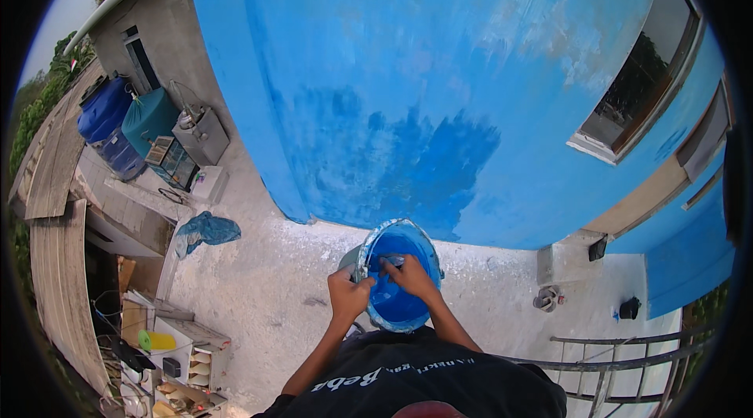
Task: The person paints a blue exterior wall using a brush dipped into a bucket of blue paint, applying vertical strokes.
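A paint bucket with a blue inside and a paint-crusted rim is right in front of my body, tilted so that its mouth faces me. My left hand grips its left rim, thumb over the edge. Inside the mouth, my right hand is closed, and a small greyish piece shows at its fingertips; what it is I cannot make out. Blue paint coats the bucket's inner wall. Beyond the bucket rises a light blue wall with a darker, fresh-looking blue patch low on it.
A crumpled blue sheet lies on the pale concrete floor at left. Water tanks and a grey cabinet stand farther left. A window is at right, with a small bucket below it. Metal railing curves at lower right.
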Action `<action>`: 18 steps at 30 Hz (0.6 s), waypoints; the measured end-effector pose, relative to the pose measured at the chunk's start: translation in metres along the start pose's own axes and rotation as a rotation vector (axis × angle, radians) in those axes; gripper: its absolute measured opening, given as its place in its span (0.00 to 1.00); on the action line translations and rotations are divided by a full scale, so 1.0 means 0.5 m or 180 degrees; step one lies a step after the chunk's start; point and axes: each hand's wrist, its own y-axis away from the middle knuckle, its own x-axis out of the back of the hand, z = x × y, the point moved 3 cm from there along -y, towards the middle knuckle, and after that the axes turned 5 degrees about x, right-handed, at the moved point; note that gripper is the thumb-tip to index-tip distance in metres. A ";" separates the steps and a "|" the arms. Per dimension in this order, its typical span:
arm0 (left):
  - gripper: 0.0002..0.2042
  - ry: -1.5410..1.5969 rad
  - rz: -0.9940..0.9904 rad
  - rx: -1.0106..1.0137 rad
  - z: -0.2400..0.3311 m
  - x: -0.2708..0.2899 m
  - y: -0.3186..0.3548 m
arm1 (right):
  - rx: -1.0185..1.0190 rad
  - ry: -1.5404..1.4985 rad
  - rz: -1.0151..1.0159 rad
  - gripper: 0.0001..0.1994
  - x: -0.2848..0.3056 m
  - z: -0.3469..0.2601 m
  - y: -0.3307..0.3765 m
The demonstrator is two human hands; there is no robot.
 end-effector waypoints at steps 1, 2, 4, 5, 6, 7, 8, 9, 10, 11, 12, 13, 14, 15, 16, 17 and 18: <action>0.06 0.0110 0.0035 0.0057 -0.003 0.002 -0.001 | -0.0036 -0.0014 -0.0001 0.15 0.002 -0.011 -0.002; 0.06 0.0220 0.0067 0.0113 -0.011 0.005 -0.003 | -0.0073 -0.0028 0.0000 0.15 0.004 -0.019 -0.002; 0.06 0.0351 0.0144 0.0156 -0.021 0.008 -0.006 | 0.0023 -0.0104 0.0031 0.15 0.007 -0.028 0.002; 0.05 0.0373 0.0186 0.0155 -0.023 0.010 -0.007 | 0.0069 -0.0143 0.0048 0.15 0.009 -0.031 0.003; 0.05 0.0405 0.0224 0.0158 -0.025 0.011 -0.009 | 0.0112 -0.0160 0.0044 0.14 0.011 -0.035 0.003; 0.04 0.0451 0.0273 0.0141 -0.031 0.013 -0.014 | 0.0153 -0.0177 0.0038 0.14 0.014 -0.040 0.002; 0.04 0.0497 0.0323 0.0125 -0.038 0.015 -0.020 | 0.0194 -0.0195 0.0031 0.14 0.018 -0.046 0.000; 0.04 0.0541 0.0390 0.0116 -0.043 0.018 -0.021 | 0.0230 -0.0163 -0.0054 0.13 0.024 -0.057 -0.002; 0.05 0.0528 0.0434 0.0105 -0.042 0.022 -0.019 | 0.0264 -0.0136 -0.0147 0.13 0.034 -0.072 -0.005; 0.05 0.0514 0.0481 0.0095 -0.038 0.027 -0.020 | 0.0299 -0.0110 -0.0244 0.13 0.043 -0.083 -0.010; 0.05 0.0519 0.0506 0.0064 -0.027 0.028 -0.026 | 0.0345 -0.0163 -0.0253 0.13 0.058 -0.093 -0.017; 0.05 0.0538 0.0526 0.0054 -0.019 0.031 -0.033 | 0.0391 -0.0217 -0.0268 0.13 0.073 -0.103 -0.026; 0.05 0.0557 0.0550 0.0045 -0.011 0.034 -0.040 | 0.0439 -0.0272 -0.0286 0.13 0.084 -0.114 -0.036; 0.05 0.0575 0.0577 0.0035 -0.001 0.038 -0.048 | 0.0518 -0.0280 -0.0263 0.13 0.092 -0.128 -0.046; 0.06 0.0630 0.0604 0.0042 0.009 0.040 -0.055 | 0.0589 -0.0272 -0.0257 0.14 0.101 -0.140 -0.056; 0.06 0.0685 0.0633 0.0046 0.022 0.044 -0.061 | 0.0663 -0.0266 -0.0253 0.14 0.110 -0.152 -0.067; 0.06 0.0743 0.0676 0.0053 0.028 0.049 -0.070 | 0.0680 -0.0239 -0.0292 0.14 0.118 -0.167 -0.078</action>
